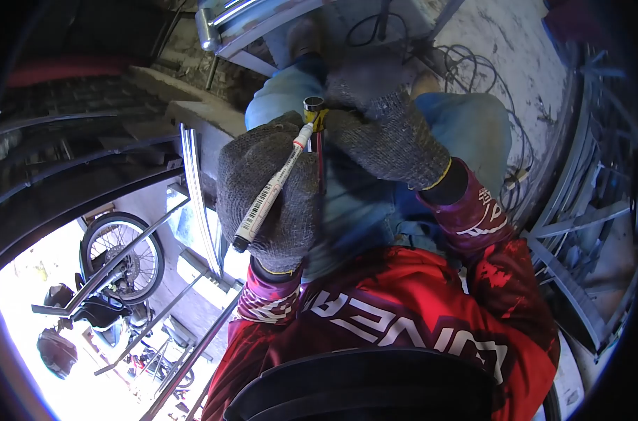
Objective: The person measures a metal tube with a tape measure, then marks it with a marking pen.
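My left hand (266, 179), in a grey knitted glove, is closed on a white marker (270, 193) that lies slanted across it, black end toward me. The marker's white tip end meets a small yellow strip (318, 120) just below the open round end of a metal tube (313, 104). The tube runs down between my hands over my lap, mostly hidden. From the right, my right hand (396, 133), also gloved, has its fingers closed at the yellow strip; its fingertips are partly hidden.
A metal frame (263, 31) stands ahead of my knees. Cables (469, 67) lie coiled on the floor at front right. Metal bars (571, 221) are stacked on the right. Shiny tubes (196, 186) lean at left, with a motorcycle wheel (122, 257) beyond.
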A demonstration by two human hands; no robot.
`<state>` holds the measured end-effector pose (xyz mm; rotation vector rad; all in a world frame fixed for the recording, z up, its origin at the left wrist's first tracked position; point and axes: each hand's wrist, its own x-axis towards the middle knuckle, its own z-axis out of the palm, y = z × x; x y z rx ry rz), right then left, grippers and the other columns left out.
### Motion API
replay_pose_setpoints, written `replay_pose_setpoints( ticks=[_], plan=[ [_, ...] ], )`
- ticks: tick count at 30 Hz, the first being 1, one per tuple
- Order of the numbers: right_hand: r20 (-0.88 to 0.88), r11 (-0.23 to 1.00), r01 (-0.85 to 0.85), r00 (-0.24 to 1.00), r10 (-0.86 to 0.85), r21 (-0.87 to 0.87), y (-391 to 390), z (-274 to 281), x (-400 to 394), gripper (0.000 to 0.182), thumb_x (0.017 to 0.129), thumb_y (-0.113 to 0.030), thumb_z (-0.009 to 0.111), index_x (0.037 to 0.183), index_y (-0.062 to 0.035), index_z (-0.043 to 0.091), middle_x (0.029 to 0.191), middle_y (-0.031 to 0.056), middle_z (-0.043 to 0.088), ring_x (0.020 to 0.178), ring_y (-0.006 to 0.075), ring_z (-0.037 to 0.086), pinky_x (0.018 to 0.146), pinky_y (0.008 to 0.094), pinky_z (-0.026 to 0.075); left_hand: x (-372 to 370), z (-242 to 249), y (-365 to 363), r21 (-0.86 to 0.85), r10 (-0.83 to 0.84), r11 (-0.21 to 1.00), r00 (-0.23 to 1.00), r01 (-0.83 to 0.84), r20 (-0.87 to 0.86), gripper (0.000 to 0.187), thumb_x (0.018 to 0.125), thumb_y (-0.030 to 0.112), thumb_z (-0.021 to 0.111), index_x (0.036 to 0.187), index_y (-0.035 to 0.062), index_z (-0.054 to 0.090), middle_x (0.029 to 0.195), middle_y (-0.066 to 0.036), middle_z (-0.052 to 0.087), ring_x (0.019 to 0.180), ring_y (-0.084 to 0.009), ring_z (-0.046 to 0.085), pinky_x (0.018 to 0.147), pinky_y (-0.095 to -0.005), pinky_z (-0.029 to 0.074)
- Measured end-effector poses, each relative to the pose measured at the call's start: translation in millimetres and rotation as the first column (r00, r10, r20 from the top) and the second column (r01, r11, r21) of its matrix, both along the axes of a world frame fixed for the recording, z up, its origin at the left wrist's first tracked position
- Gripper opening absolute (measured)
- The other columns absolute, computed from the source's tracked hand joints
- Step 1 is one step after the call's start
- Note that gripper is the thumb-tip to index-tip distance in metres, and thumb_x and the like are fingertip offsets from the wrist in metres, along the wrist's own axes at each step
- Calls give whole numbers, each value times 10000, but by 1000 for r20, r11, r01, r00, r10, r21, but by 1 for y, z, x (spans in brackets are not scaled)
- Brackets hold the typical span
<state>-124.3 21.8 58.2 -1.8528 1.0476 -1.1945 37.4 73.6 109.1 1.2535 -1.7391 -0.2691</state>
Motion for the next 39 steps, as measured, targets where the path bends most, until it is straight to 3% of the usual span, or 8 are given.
replay_pose_setpoints(
  ticks=[13,16,18,22,25,30,37,39],
  plan=[
    [42,1000,-13,999,13,-10,1,5,-1,198,854,-140,628,998,-45,726,804,138,660,709,314,629,646,408,478,-8,-8,7,29,100,995,992,-98,-76,177,820,33,744,973,-49,714,933,-157,723,876,-282,673,826,-392,510],
    [12,997,15,1000,-14,-82,1,0,0,200,853,-151,635,997,-38,716,803,138,654,714,323,626,648,414,478,-8,-7,5,4,101,995,994,-101,32,177,819,36,745,972,-47,714,933,-155,723,878,-282,672,828,-392,508],
    [-14,997,30,999,-31,-73,2,3,-1,249,843,-219,651,1018,-56,720,907,174,712,827,381,684,721,453,556,-8,-9,5,-5,83,997,996,-83,-35,178,821,37,745,975,-46,714,930,-154,723,876,-282,671,829,-395,508],
    [-30,1000,7,1000,-8,-29,2,2,0,241,839,-215,657,1005,-55,724,911,173,715,828,374,687,726,450,559,-7,-7,5,3,80,997,997,-80,-3,175,819,38,747,969,-44,713,929,-152,722,874,-281,670,834,-401,507],
    [59,997,14,998,-10,-72,3,0,1,173,861,-192,650,926,-35,682,796,155,639,723,353,623,639,435,470,-7,-8,4,-31,95,995,994,-93,59,161,833,42,740,961,-49,709,926,-155,720,866,-284,671,815,-390,513],
    [20,999,-28,999,29,-14,2,0,0,180,858,-197,663,935,-35,676,794,155,638,736,355,631,642,429,474,-6,-13,-2,-117,41,992,998,-47,-46,171,887,72,709,950,-85,683,913,-183,705,827,-277,674,742,-360,542],
    [26,999,-27,999,28,-28,4,-1,0,184,864,-187,656,957,-31,685,806,161,647,746,354,635,652,424,482,0,-9,-6,-111,-47,993,998,43,-33,199,893,89,708,956,-91,652,920,-185,692,824,-263,670,744,-350,554],
    [16,999,-31,999,31,-17,4,-2,1,199,862,-178,659,989,-28,694,825,164,660,753,348,641,659,418,488,1,-11,-5,-98,-70,993,990,58,-120,199,899,82,696,976,-88,628,938,-188,683,829,-266,664,748,-357,551]
  ],
)
